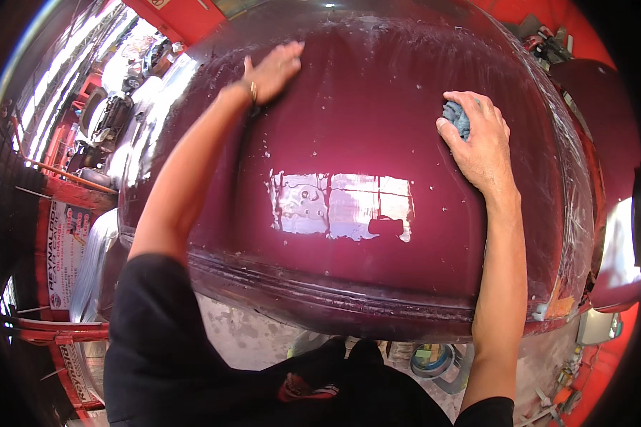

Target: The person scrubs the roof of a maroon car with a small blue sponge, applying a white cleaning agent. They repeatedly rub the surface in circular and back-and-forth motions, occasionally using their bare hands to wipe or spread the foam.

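Note:
A large, glossy maroon car panel [349, 267] fills the middle of the head view. Pale smears and small light specks dot its surface, and a bright window reflection lies across its centre. On the far left part of it rests my left hand [271, 75], fingers stretched out and slightly blurred, holding nothing. A dark band circles that wrist. Over the right part, my right hand [486, 146] curls around a crumpled blue-grey cloth [454, 119]. The cloth sits against the panel under my fingers and is mostly covered by them.
Clear plastic film [571, 188] lines the panel's right edge. Another maroon car part [609, 107] stands beyond it. Below the near edge, a round bucket [432, 361] sits on the grey floor. A printed banner [68, 249] and red metal beams are at the left.

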A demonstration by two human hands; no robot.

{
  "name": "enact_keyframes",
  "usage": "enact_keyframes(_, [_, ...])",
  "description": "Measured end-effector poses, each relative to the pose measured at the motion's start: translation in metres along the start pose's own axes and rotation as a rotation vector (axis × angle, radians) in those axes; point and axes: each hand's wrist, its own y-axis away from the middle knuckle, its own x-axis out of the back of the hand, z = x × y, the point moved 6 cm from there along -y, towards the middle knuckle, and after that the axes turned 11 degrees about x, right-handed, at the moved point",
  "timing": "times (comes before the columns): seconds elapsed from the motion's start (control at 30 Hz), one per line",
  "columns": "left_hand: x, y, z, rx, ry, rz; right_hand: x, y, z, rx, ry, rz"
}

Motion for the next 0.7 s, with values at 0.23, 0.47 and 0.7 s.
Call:
enact_keyframes(0.23, [-0.025,-0.04,-0.023,-0.031,0.043,0.008,0.0,0.004,0.011,-0.035,-0.033,-0.022])
enact_keyframes(0.47, [-0.002,0.174,-0.03,-0.062,0.055,-0.086,0.0,0.002,0.011,-0.035,0.008,0.002])
enact_keyframes(0.7, [-0.011,-0.042,-0.164,0.244,0.017,0.026,-0.01,-0.008,-0.005,0.051,-0.053,-0.013])
